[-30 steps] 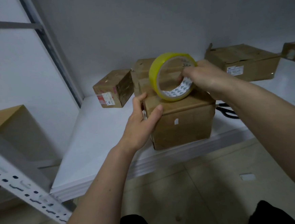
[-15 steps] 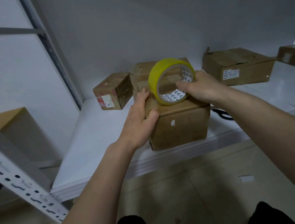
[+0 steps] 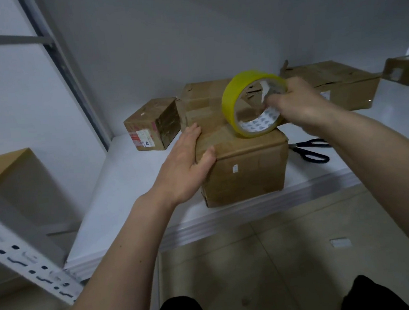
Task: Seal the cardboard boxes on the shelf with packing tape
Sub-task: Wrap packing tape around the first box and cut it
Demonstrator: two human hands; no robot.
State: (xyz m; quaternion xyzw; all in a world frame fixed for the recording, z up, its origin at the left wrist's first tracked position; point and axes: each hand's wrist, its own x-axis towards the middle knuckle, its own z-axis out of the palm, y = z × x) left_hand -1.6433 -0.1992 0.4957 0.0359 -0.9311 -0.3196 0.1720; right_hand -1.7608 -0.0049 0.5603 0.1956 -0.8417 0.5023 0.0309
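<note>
White metal shelf (image 3: 127, 185): carries all the boxes; it is the landmark for what follows.

Wide flat brown cardboard box (image 3: 339, 83): at the back right of the shelf, top flaps look loose and rumpled. Judged not yet sealed.

Brown cardboard box at the shelf's front edge (image 3: 246, 166): the work piece. Its long axis runs from the front edge toward the back wall, angled slightly left. A second brown box (image 3: 201, 94) stands just behind it, touching or nearly so; cannot tell which.

Small cube-shaped brown box with a red and white label (image 3: 152, 124): back left of the shelf, apart from the work piece.

Roll of yellow packing tape (image 3: 251, 107): stands on edge on top of the front box, toward its right rear part, open core facing the camera.

Left hand (image 3: 187, 166): fingers straight along the box's left side, thumb over the top front corner. Grip wide, pressing to steady the box.

Right hand (image 3: 297, 106): fingers hooked through the roll's core, grip closed around the roll's right rim. Motion blur hides the fingertips.

Black-handled scissors (image 3: 310, 150): flat on the shelf, just right of the front box.

Key relation: the roll is at the far end of the box's long axis, so a strip would be drawn toward the front edge. The right hand is nearer the scissors. No free tape end is discernible.
</note>
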